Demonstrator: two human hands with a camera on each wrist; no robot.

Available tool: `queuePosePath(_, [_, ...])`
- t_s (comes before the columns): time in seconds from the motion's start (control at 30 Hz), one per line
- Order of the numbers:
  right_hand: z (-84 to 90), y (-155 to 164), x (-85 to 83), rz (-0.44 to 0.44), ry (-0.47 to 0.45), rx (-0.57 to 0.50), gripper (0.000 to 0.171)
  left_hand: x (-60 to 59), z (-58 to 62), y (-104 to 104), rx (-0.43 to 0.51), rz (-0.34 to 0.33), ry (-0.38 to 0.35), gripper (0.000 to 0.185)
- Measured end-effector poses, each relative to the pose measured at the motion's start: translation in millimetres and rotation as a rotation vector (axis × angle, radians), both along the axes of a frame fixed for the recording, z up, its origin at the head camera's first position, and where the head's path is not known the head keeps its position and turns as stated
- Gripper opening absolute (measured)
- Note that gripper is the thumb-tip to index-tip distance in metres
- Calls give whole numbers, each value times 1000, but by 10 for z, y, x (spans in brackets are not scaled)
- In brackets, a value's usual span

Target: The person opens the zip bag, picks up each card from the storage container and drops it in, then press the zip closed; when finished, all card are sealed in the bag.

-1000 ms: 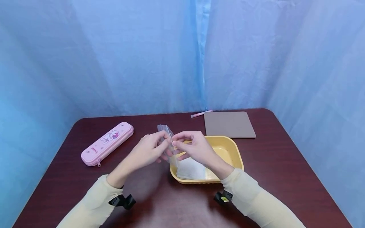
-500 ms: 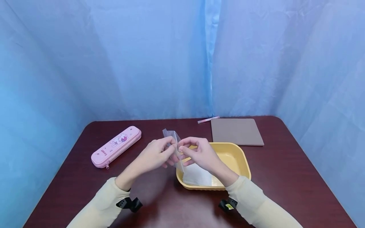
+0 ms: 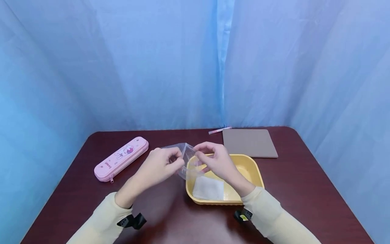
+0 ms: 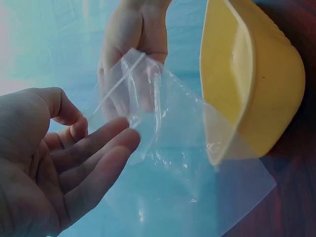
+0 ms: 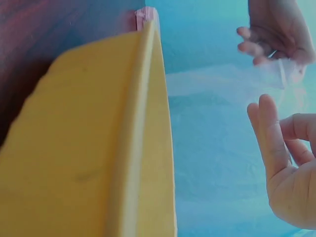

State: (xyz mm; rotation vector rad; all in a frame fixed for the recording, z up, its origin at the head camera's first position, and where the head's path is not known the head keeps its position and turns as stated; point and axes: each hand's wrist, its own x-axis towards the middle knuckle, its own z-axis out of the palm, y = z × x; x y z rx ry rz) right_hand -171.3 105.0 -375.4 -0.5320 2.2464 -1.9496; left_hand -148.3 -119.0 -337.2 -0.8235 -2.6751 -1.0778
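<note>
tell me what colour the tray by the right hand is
Yellow; the tray shows best in the head view.

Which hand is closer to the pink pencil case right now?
Left. The left hand grips the clear bag on the side toward the pink pencil case; the right hand is farther off, over the yellow tray.

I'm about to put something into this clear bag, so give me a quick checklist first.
1. Left hand pinches the zip bag at its rim: ok.
2. Right hand pinches the opposite side: ok.
3. Bag mouth pulled open: ok, lips are apart.
4. Bag clear of the yellow tray: not ok, its lower part overlaps the rim.
5. White sheet within reach in the tray: ok.
6. Bag empty: cannot tell.
</note>
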Motion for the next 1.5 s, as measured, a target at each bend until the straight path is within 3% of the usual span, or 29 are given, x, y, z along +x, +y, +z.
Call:
queuePosePath(0.1, [-21, 13, -45, -31, 94, 55, 14, 35, 10, -9, -72, 27, 216, 19])
queuePosePath(0.2, [20, 53, -93, -68, 159, 104, 15, 34, 62, -36, -119, 60, 307, 20])
queuePosePath(0.27, [64, 83, -121, -78, 169, 116, 14, 3, 118, -69, -123, 70, 285, 19])
queuePosePath(0.33, [109, 103, -143, -63, 133, 98, 14, -42, 160, -105, -85, 77, 208, 18])
queuePosePath(0.43, [145, 116, -166, -22, 30, 30, 18, -107, 171, -140, 15, 101, 100, 17])
queuePosePath(0.53, [166, 120, -161, 18, -85, -39, 23, -140, 129, -151, 106, 129, 69, 15])
queuePosePath(0.67, [193, 115, -130, 49, -150, -82, 27, -172, 39, -141, 175, 87, 106, 7])
queuePosePath(0.7, [201, 109, -122, 52, -157, -93, 28, -179, 15, -136, 185, 65, 113, 15])
queuePosePath(0.8, [213, 92, -109, 54, -166, -124, 29, -195, -61, -125, 180, -4, 128, 64])
queuePosePath(0.9, [223, 81, -93, 48, -169, -142, 30, -199, -139, -95, 92, -33, 169, 115])
queuePosePath(1.0, [229, 79, -76, 52, -168, -147, 31, -187, -209, -43, -19, -34, 245, 139])
queuePosePath(1.17, [223, 87, -62, 70, -189, -165, 32, -163, -271, 50, -96, -37, 315, 148])
queuePosePath(1.5, [224, 78, -60, 104, -235, -212, 34, -172, -274, 63, -81, -31, 296, 133])
